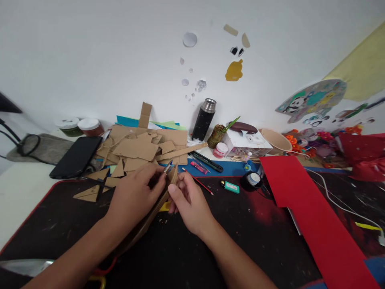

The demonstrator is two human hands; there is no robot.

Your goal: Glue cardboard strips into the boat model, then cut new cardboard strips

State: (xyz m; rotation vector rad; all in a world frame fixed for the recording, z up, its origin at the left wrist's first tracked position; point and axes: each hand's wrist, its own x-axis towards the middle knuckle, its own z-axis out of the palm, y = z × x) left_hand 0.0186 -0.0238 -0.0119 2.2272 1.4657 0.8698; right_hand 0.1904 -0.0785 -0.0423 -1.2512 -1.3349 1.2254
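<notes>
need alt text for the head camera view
A person's left hand and right hand handle a brown cardboard piece over a black desk mat. Beyond are piled cardboard scraps and a black flask; a red sheet lies to the right.

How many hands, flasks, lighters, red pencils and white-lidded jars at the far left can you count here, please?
Left hand and right hand: 2
Black flask: 1
Green lighter: 1
Red pencil: 1
Green jar and reddish-brown jar, both white-lidded: 2
Total: 7
</notes>
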